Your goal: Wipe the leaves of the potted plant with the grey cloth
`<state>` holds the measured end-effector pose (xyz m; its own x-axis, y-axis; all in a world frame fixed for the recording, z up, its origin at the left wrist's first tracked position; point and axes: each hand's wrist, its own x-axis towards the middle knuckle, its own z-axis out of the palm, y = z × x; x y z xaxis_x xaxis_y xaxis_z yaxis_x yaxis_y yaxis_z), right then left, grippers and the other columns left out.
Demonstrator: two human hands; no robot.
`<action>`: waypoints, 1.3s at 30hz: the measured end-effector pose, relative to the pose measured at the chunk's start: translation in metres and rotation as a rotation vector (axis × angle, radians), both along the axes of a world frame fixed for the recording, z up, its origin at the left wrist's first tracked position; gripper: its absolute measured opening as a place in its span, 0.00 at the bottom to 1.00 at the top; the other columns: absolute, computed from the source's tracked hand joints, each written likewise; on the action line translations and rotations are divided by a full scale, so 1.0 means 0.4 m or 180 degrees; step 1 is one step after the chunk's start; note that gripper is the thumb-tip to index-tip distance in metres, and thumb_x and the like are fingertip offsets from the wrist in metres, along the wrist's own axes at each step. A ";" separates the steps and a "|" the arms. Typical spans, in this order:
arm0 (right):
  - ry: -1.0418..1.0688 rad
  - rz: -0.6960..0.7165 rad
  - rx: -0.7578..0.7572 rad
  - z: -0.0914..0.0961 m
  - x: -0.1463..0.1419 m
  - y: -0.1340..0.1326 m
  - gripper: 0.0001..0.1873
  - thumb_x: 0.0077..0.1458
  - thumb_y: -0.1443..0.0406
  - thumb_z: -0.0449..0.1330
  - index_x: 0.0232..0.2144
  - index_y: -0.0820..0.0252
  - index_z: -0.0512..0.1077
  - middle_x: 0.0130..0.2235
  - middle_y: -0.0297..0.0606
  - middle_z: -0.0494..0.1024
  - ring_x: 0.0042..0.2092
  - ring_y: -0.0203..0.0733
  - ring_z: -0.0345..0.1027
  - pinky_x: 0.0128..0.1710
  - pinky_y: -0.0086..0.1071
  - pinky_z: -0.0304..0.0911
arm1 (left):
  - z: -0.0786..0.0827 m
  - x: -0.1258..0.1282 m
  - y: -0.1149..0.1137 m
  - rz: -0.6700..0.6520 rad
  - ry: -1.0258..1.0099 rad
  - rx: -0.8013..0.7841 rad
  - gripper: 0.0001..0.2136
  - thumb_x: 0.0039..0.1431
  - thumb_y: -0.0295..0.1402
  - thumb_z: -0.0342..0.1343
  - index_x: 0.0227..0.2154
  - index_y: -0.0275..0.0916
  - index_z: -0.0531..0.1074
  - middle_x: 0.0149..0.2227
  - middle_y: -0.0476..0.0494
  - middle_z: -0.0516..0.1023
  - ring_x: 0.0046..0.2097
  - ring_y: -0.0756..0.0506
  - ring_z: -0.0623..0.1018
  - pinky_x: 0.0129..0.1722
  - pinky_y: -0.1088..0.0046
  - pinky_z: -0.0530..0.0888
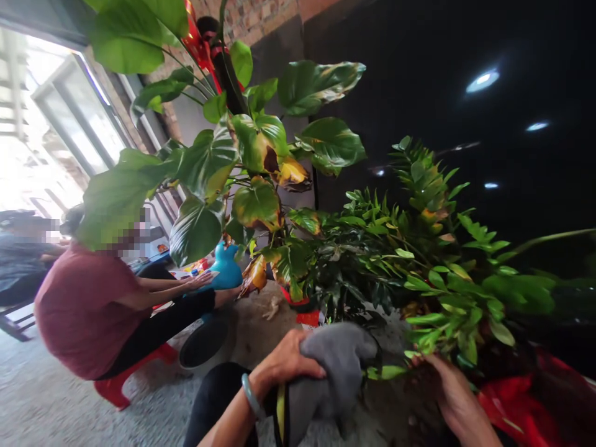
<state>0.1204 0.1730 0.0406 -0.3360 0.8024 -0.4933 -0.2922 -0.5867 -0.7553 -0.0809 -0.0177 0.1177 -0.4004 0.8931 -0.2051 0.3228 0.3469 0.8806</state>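
Note:
My left hand [284, 363] is closed on a grey cloth [333, 369] low in the middle of the view; a pale green bangle sits on that wrist. My right hand [449, 385] reaches under the fronds of a leafy green plant [419, 261] at the right, its fingers among the lowest leaves and partly hidden. A tall plant with broad leaves [233, 155], some yellowed and brown at the edges, stands just behind the cloth.
A person in a dark red shirt [84, 310] sits on a low red stool [116, 388] at the left, hands on a blue object [226, 270]. A dark round pot [202, 341] lies on the speckled floor. Red wrapping [526, 403] shows at the lower right. A dark wall stands behind.

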 end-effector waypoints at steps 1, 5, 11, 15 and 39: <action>-0.0003 0.0012 0.0047 0.005 -0.002 -0.002 0.19 0.14 0.61 0.71 0.17 0.58 0.72 0.16 0.33 0.74 0.20 0.40 0.67 0.16 0.30 0.62 | 0.025 -0.006 0.014 0.0091 -0.0099 0.0223 0.14 0.34 0.35 0.61 0.28 0.37 0.76 0.25 0.52 0.73 0.29 0.48 0.70 0.29 0.75 0.68; 0.0045 -0.0018 0.0174 0.008 -0.015 -0.012 0.19 0.17 0.61 0.70 0.19 0.58 0.72 0.17 0.32 0.75 0.20 0.40 0.67 0.17 0.30 0.61 | 0.029 -0.019 0.093 0.0649 -0.0005 0.0654 0.15 0.36 0.36 0.60 0.30 0.35 0.75 0.26 0.50 0.73 0.31 0.48 0.70 0.30 0.76 0.67; 0.0196 -0.0107 0.0112 -0.032 -0.011 -0.005 0.19 0.19 0.61 0.71 0.19 0.58 0.70 0.17 0.33 0.75 0.21 0.42 0.69 0.20 0.31 0.63 | -0.005 0.030 0.101 -0.0116 0.0281 -0.0059 0.15 0.33 0.34 0.63 0.29 0.34 0.77 0.24 0.52 0.71 0.30 0.48 0.69 0.28 0.77 0.65; 0.0145 -0.0016 0.0159 -0.020 -0.006 -0.006 0.20 0.19 0.59 0.72 0.19 0.58 0.70 0.17 0.32 0.75 0.21 0.40 0.68 0.19 0.30 0.62 | 0.100 0.056 0.120 -0.0259 -0.0084 0.0782 0.21 0.36 0.36 0.64 0.37 0.34 0.77 0.30 0.49 0.75 0.34 0.47 0.71 0.32 0.76 0.68; 0.0083 -0.0109 0.0065 -0.035 -0.028 -0.007 0.23 0.17 0.58 0.72 0.21 0.58 0.69 0.15 0.28 0.71 0.18 0.37 0.65 0.19 0.30 0.59 | 0.020 0.032 0.207 0.0321 0.1608 -0.0364 0.18 0.40 0.35 0.63 0.37 0.34 0.77 0.32 0.44 0.77 0.36 0.43 0.74 0.35 0.72 0.67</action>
